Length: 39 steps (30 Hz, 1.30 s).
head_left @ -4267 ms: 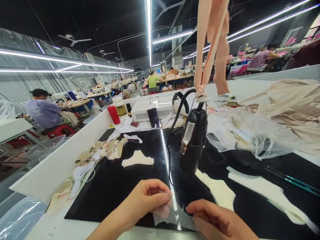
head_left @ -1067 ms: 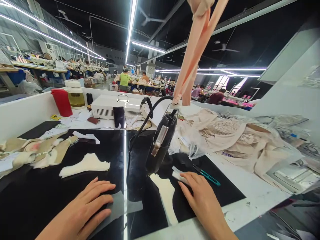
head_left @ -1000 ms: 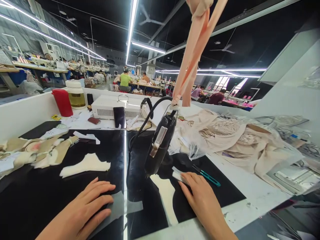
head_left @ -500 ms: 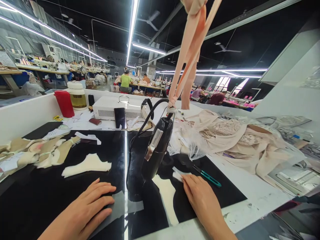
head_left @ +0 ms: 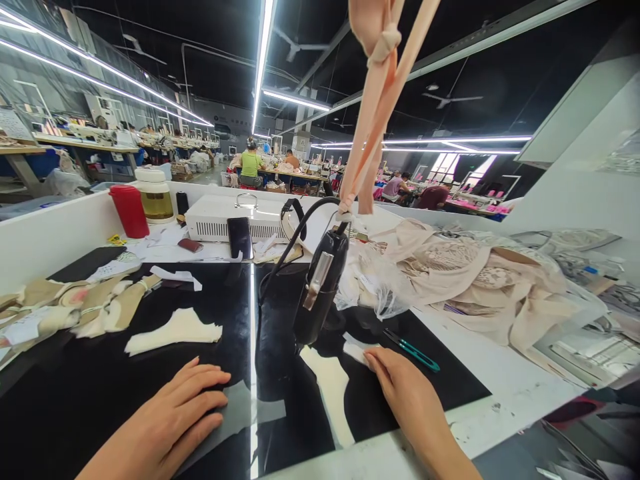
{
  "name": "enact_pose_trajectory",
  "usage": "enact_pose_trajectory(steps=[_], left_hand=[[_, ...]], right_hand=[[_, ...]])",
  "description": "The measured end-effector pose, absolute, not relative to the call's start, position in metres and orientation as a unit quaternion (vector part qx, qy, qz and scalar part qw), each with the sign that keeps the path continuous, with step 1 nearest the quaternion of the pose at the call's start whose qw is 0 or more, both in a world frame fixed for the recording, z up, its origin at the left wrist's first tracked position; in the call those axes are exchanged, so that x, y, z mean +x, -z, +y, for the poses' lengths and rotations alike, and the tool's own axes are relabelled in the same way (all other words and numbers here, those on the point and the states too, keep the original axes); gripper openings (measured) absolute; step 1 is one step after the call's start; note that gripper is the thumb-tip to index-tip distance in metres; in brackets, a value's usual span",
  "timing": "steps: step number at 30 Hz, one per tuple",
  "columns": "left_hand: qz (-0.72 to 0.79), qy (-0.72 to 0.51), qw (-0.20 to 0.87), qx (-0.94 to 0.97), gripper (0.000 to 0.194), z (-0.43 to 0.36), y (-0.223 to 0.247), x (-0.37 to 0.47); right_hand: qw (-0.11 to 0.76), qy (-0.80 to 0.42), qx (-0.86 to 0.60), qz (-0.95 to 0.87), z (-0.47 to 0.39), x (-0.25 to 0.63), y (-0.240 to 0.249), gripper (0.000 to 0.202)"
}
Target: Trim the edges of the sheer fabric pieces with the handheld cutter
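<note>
Black mat (head_left: 75, 400) is supporting the pieces. Left hand (head_left: 170, 417) is lying flat, fingers loosely spread, on the grey sheet (head_left: 243, 410), seemingly steadying it. Right hand (head_left: 410, 390) is pinching the white strip (head_left: 354, 348) (apparently lightly), near the teal snips (head_left: 417, 355).

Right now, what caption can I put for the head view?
Left hand flat on translucent fabric, right hand at a pale piece beside teal snips.
</note>
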<state>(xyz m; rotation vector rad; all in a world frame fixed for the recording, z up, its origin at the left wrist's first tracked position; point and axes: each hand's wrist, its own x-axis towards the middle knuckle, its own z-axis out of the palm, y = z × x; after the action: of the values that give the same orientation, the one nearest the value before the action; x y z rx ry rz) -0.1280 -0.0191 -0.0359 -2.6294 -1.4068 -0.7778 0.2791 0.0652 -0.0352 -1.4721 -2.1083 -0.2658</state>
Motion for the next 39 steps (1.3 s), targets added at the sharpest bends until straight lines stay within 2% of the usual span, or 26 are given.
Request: enact_pose_trajectory(steps=[9, 16, 25, 36, 39], left_hand=[[-0.458, 0.275, 0.03, -0.845, 0.022, -0.02, 0.032, -0.124], [-0.454, 0.274, 0.023, -0.847, 0.022, -0.019, 0.032, -0.125], [-0.429, 0.221, 0.027, -0.875, 0.035, -0.015, 0.036, -0.128], [-0.431, 0.219, 0.079, -0.872, 0.033, -0.017, 0.037, -0.129], [-0.425, 0.237, 0.089, -0.869, 0.034, -0.017, 0.038, -0.13]], right_hand=[[0.322, 0.005, -0.563, -0.761, 0.064, 0.277, 0.033, 0.041], [0.402, -0.115, -0.611, -0.672, 0.067, 0.287, 0.021, 0.032], [0.518, -0.211, -0.628, -0.541, 0.076, 0.304, 0.017, 0.047], [0.402, -0.241, -0.599, -0.649, 0.068, 0.297, -0.002, 0.025], [0.389, -0.248, -0.596, -0.657, 0.069, 0.299, -0.002, 0.025]])
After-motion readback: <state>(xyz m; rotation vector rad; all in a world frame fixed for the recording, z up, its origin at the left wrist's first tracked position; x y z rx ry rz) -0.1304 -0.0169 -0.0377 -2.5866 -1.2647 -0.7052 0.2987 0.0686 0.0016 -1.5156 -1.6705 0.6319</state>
